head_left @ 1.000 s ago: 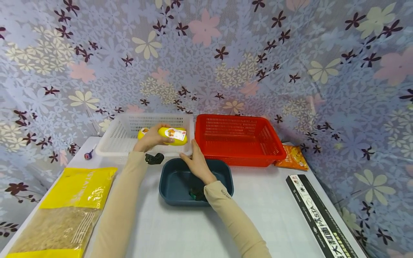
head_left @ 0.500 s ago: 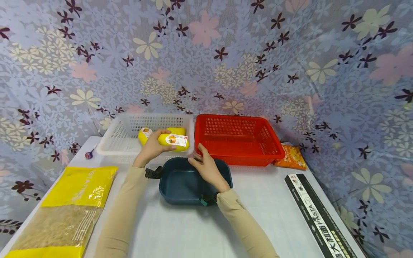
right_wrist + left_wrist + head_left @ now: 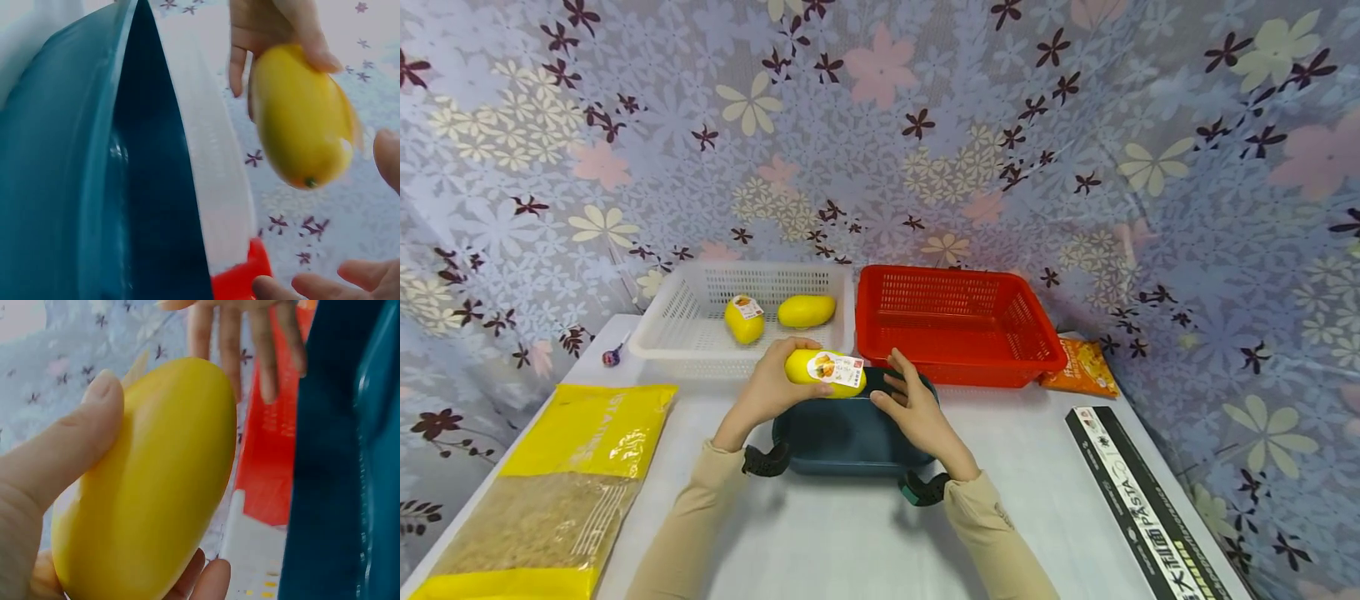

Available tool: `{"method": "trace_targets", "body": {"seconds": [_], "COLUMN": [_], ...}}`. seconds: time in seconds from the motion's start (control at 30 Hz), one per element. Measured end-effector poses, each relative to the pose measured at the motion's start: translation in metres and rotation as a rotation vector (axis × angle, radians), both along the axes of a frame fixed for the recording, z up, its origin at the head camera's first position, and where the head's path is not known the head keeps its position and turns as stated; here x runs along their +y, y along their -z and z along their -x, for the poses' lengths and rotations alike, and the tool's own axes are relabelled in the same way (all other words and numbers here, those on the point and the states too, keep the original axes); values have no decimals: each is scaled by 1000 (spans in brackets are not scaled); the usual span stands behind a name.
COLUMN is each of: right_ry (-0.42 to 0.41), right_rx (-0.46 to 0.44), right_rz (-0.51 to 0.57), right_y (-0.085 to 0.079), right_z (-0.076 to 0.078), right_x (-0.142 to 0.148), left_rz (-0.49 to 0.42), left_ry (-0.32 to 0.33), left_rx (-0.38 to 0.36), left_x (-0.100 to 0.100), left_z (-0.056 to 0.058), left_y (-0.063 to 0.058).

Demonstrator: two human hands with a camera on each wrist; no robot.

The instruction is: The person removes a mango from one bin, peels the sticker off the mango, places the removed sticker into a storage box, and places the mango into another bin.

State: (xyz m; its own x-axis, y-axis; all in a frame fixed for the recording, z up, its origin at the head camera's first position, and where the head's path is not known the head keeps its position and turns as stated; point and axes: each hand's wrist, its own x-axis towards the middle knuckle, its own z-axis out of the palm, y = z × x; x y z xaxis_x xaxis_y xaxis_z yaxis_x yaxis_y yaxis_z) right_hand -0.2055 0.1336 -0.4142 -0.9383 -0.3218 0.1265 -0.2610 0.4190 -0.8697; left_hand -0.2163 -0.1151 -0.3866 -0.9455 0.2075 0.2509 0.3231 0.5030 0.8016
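Observation:
My left hand (image 3: 767, 385) grips a yellow mango (image 3: 808, 367) with a white picture label, held over the back of a dark blue basin (image 3: 850, 458). In the left wrist view the thumb lies along one side of the mango (image 3: 150, 481), with fingertips showing beneath it. My right hand (image 3: 921, 421) is held over the basin's right side, fingers spread and nothing in them. In the right wrist view a gap shows between its fingertips and the mango (image 3: 303, 119). Two more mangoes, one labelled (image 3: 744, 320) and one plain-sided (image 3: 807, 311), lie in the white basket (image 3: 662, 343).
A red basket (image 3: 958, 372) stands beside the white one, behind the basin. An orange snack bag (image 3: 1081, 367) and a long black pasta box (image 3: 1138, 492) lie to the right. At the left are a large yellow bag (image 3: 550, 492) and a lollipop (image 3: 612, 357).
My left hand has lifted the labelled mango out of the white basket and brought it forward and right over the basin. My right hand has moved right, away from the basket's edge.

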Motion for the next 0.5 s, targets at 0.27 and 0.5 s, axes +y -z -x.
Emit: {"method": "trace_targets", "body": {"seconds": [0.27, 0.5], "right_ry": [-18, -27], "right_rx": [40, 86], "right_rz": [58, 79], "right_y": [-6, -8], "right_z": [-16, -27], "right_x": [25, 37], "left_rz": [-42, -75], "left_ry": [38, 24], "left_rx": [34, 63], "left_x": [14, 20], "left_z": [-36, -54], "left_y": [15, 24]}}
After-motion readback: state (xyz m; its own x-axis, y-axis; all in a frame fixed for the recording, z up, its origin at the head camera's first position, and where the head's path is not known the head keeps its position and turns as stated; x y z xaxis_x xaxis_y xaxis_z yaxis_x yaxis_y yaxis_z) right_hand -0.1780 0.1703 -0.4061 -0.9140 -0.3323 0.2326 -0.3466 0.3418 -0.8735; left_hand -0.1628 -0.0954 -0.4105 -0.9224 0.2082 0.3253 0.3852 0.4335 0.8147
